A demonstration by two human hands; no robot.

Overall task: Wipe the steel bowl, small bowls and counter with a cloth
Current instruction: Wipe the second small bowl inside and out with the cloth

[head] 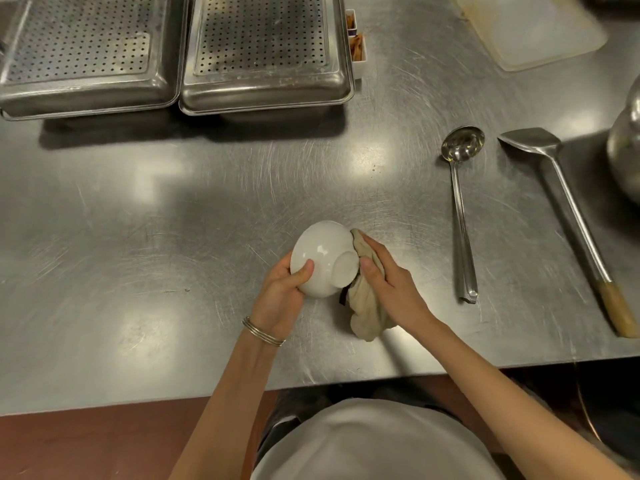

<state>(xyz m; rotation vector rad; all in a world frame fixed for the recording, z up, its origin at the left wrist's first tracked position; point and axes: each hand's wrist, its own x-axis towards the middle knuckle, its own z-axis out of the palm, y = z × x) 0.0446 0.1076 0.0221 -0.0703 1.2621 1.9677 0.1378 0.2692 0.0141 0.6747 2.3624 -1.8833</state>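
Note:
A small white bowl (322, 256) is held above the steel counter (173, 237), turned so its foot ring faces me and to the right. My left hand (282, 296) grips it from the left, thumb on its outer wall. My right hand (388, 277) holds a bunched beige cloth (369, 313) against the bowl's right side near the foot. The cloth's loose end hangs down onto the counter. The bowl's inside is hidden. A steel bowl (627, 147) shows partly at the right edge.
A steel ladle (460, 216) and a steel spatula with a wooden handle end (568, 216) lie to the right. Two perforated steel pans (86, 53) (266, 53) stand at the back, a white cutting board (530, 26) at the back right. The counter's front edge runs near my body.

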